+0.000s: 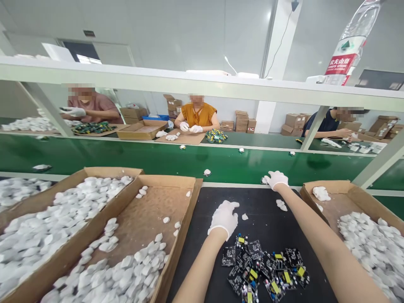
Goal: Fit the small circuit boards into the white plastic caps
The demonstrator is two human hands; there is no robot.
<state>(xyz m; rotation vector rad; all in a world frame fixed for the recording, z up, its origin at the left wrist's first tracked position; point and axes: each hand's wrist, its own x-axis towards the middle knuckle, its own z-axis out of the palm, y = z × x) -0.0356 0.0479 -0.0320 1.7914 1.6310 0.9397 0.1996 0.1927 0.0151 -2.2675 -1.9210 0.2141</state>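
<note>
My left hand (224, 219), in a white glove, is above the black mat with its fingers apart and nothing visible in them. A small white piece (245, 216) lies just right of its fingertips. My right hand (277, 180), gloved too, reaches to the near edge of the green conveyor belt (151, 158). Its fingertips are on a small circuit board with a white lump (264, 180), partly hidden by the fingers. Behind that wrist, another white lump (281, 205) rests on the mat. Several black circuit boards (268, 265) with yellow parts are heaped nearer to me.
Cardboard trays of white pieces stand left (191, 210) and right (331, 187) of the mat. More boards with white lumps (207, 172) sit on the belt. A shelf rail (202, 86) crosses above, carrying a plastic bottle (344, 54). Three people work across the belt.
</note>
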